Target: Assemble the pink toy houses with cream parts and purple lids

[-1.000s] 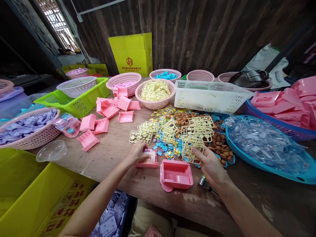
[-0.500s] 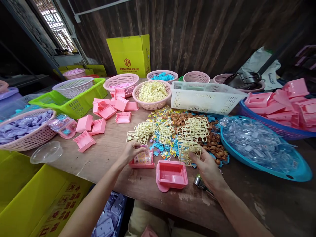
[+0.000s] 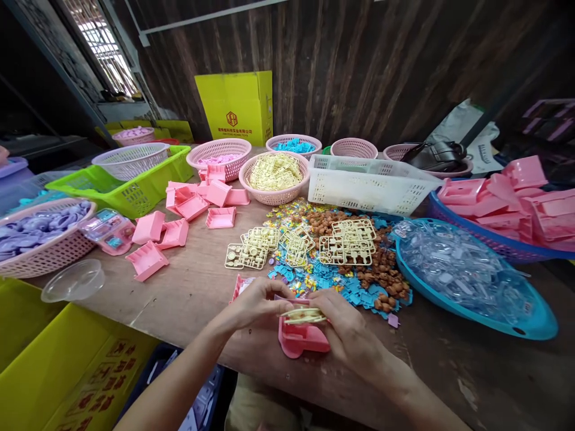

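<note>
Both of my hands meet over a pink plastic tray (image 3: pixel 302 340) near the table's front edge. A cream plastic parts frame (image 3: pixel 302 315) lies flat across the tray's top, and my right hand (image 3: pixel 344 326) pinches its right side. My left hand (image 3: pixel 256 302) grips its left end with curled fingers. Behind my left hand a second pink tray (image 3: pixel 238 286) with small pieces in it is partly hidden. More cream frames (image 3: pixel 348 242) lie on a heap of small blue, brown and coloured pieces (image 3: pixel 359 281) just beyond.
Loose pink trays (image 3: pixel 179 209) lie at mid-left. Pink baskets (image 3: pixel 275 173), a white crate (image 3: pixel 368 182) and a green crate (image 3: pixel 130 185) stand further back. A blue tub of clear parts (image 3: pixel 471 275) is at the right. Yellow boxes (image 3: pixel 67 359) stand below left, with a clear bowl (image 3: pixel 72 280) above them.
My right hand brought a cream frame from the heap down onto the pink tray. My left hand left the filled pink tray and moved right to grip the frame too.
</note>
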The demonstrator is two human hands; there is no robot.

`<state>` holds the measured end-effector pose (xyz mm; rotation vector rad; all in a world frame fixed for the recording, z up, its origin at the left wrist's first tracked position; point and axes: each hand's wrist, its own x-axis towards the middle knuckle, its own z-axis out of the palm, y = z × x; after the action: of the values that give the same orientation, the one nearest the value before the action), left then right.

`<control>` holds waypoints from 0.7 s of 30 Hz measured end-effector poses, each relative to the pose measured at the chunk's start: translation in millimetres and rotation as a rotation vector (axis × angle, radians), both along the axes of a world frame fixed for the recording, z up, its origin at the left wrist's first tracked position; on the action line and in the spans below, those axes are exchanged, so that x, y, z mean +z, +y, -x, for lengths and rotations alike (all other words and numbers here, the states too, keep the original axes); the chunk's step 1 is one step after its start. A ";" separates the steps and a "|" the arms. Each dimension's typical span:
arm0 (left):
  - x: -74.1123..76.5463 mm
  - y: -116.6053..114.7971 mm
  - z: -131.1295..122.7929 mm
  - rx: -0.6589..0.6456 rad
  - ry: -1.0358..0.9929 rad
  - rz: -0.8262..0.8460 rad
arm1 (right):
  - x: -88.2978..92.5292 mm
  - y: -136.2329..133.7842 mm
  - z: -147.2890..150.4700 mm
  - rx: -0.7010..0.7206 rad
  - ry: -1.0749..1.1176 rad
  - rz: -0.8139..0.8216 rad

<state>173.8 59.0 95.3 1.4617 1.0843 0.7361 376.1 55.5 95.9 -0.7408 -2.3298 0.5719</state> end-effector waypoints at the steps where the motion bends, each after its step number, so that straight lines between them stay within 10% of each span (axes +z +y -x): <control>1: -1.2 -2.3 1.8 -0.002 -0.032 0.012 | -0.3 0.5 -3.8 -0.022 0.005 0.011; 12: 10.6 -12.9 -13.7 -0.029 0.288 -0.193 | -1.5 -5.9 -0.2 -0.039 -0.202 -0.122; 21: -25.6 47.4 3.2 0.232 0.587 -0.313 | 0.9 -0.7 -39.0 -0.411 0.064 0.142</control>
<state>170.6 106.4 69.7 1.9065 1.6620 0.6725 415.1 54.8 96.8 -1.2112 -2.0122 0.5657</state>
